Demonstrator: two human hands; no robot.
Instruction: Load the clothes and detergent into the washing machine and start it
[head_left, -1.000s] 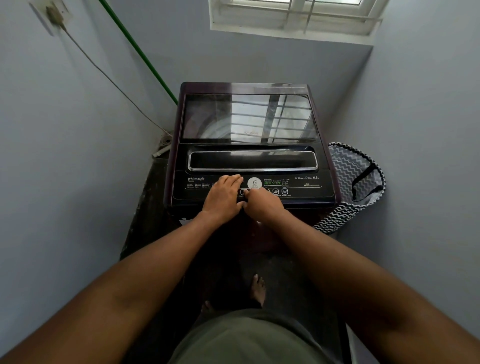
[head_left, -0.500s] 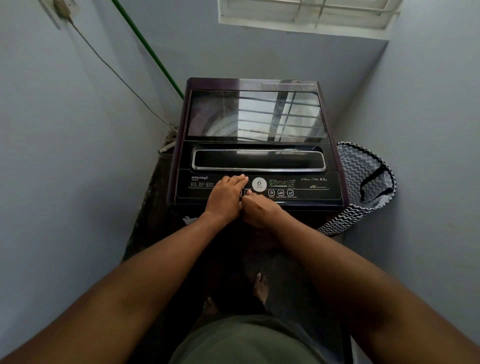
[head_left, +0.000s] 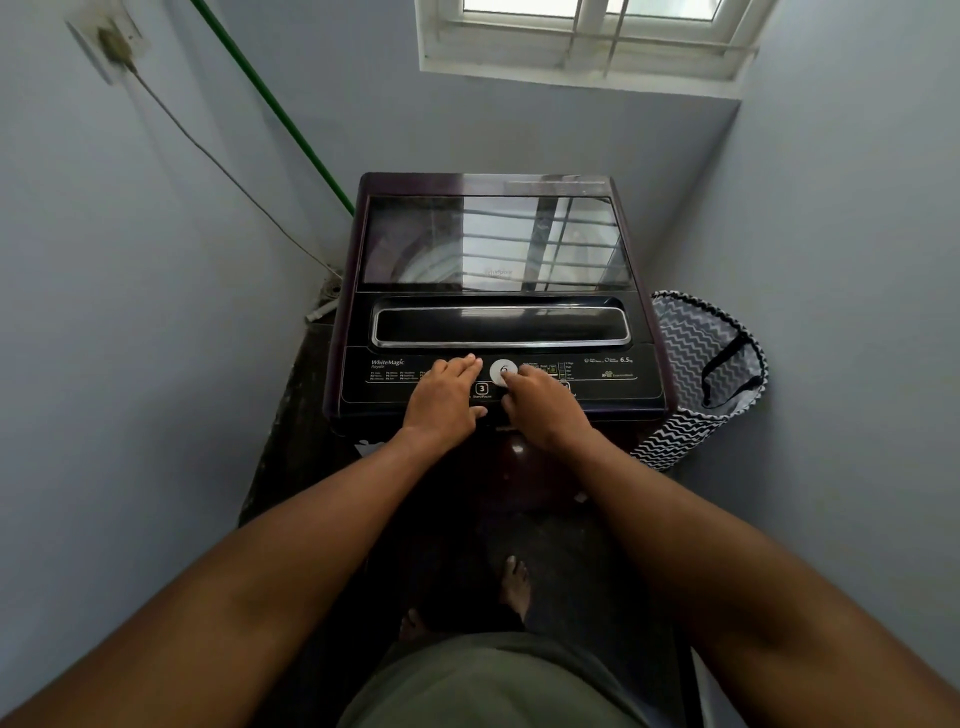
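Pale blue-grey walls (head_left: 130, 312) close in a narrow alcove, with a white-framed window (head_left: 587, 36) at the top of the frame and a dark floor (head_left: 291, 441) below. At centre stands the washing machine (head_left: 496, 296), its glass lid (head_left: 493, 241) shut and mirroring the window bars, so what lies inside the drum is hard to make out. At the upper left a wall socket (head_left: 111, 44) feeds a thin cable (head_left: 223, 166) that runs down behind the machine, and a green pipe (head_left: 275, 109) slants beside it. A zigzag-patterned laundry bag (head_left: 696, 379) leans at the machine's right side, partly hidden by it.

On the control panel (head_left: 597, 384) the left hand (head_left: 447, 397) lies flat with its grip spread, fingers straight. The right hand (head_left: 543, 402) reaches the round dial (head_left: 503, 371), its fingertips apparently pinching the dial's lower edge, though they cover the contact. A lit button marked 3 (head_left: 481, 388) shows between the hands. Bare toes (head_left: 514, 587) show below, and both forearms are cut off by the frame's bottom edge.
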